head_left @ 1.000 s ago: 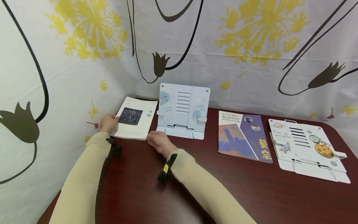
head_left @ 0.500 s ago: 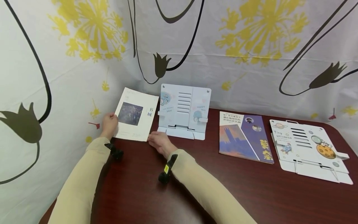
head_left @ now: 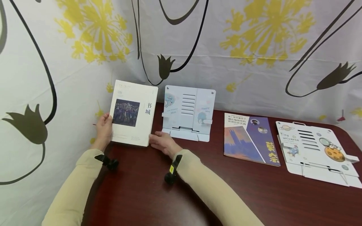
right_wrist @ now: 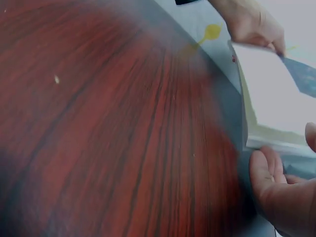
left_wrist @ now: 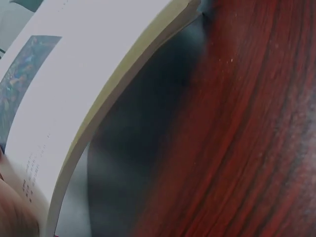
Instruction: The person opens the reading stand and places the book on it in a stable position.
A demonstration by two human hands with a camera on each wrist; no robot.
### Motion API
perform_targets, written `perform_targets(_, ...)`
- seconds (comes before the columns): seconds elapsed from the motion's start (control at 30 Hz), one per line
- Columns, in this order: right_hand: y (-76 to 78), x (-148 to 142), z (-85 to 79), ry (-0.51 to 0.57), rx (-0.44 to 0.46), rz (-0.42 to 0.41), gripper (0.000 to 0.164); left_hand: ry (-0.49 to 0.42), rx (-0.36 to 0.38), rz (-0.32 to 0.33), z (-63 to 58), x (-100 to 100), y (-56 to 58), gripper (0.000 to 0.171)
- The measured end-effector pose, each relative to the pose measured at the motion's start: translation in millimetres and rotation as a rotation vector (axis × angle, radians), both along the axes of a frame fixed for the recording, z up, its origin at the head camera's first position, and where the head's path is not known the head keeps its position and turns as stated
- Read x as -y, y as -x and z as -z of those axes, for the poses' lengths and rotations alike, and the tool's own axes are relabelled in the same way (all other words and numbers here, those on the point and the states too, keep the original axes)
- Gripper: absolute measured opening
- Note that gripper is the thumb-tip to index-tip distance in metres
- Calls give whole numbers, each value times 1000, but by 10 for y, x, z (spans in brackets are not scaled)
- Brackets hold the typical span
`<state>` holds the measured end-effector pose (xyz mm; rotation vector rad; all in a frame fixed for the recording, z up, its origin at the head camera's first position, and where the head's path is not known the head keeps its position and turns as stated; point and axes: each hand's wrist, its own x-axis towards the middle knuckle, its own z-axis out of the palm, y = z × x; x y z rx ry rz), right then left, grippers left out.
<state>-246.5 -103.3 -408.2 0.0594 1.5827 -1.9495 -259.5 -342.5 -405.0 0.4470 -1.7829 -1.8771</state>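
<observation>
Head view: I see left hand (head_left: 103, 128) pinching book (head_left: 133, 113) marked "08", "书城" at nine o'clock, right hand (head_left: 165, 143) loosely spread near five.

Soft glare on the tabletop (head_left: 158, 197)

Left of the upright white book stand (head_left: 188, 113) and apart from it, 1 closed paperback (head_left: 134, 114) was held tilted, its white front cover, bearing 08 and 1 dark picture, facing the head camera.
</observation>
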Motion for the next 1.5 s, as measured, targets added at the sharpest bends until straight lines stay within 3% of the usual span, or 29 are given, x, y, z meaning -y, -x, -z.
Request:
perform_targets(0.13,19,-51,-6,-43,-55,-2,54,-23,-62,41,-51,-62,-32,10)
perform_targets(0.33,45,-105,-67,-113,-130,105,32,-39,-67,90,-103,-161,-10,11)
perform_targets(0.53,124,-224,-225,-118,-221,173,26,-58,-42,121,-182,-304,46,11)
perform_targets(0.77,290,-555,-499,-108,-345,244,22,-98,-79,206,-318,-586,186,12)
perform_targets(1.03,474,-1096,-760,-253,-511,250,24,26,20,316,-561,-946,390,39)
perform_targets(1.23,581,-1453,-841,-372,-564,259,26,142,70,440,-675,-1130,542,37)
perform_targets(1.5,741,-1735,-907,-387,-616,314,26,198,-12,518,-782,-1317,729,30)
